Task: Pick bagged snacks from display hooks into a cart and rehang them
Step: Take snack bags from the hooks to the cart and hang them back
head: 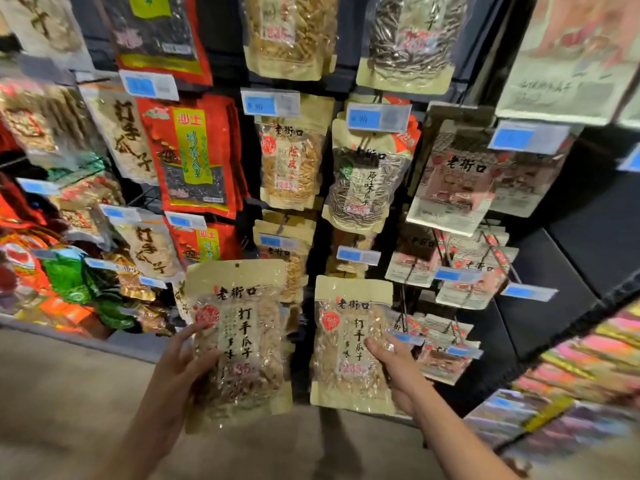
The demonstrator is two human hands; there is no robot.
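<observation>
The left hand [188, 368] grasps a beige seed bag [239, 344] by its left edge, thumb across the clear front and fingers behind. The bag stands upright, long axis vertical and leaning slightly, hang hole at the top, printed face toward the camera. Its header reads 老街口, with 打手瓜子 down the middle and a red 235 near the bottom.

Just right of this bag, with a narrow dark gap between them, is a second beige bag [351, 344] of the same print and the same upright pose. The right hand [393, 362] holds it at its right edge, thumb over the front; whether it hangs on a hook cannot be told.

Above the left-hand bag hang a red bag [194, 157] with a green label and, to the upper right of it, a 老街口 bag marked 陈皮 [289, 161]. Further right hangs a dark seed bag [367, 181] reading 原味瓜子. Blue price tags [272, 103] front the hooks; their figures are too blurred to read.

Below the left-hand bag lies open beige floor [69, 393]. The bag's top edge sits just under the lowest hanging packs.
</observation>
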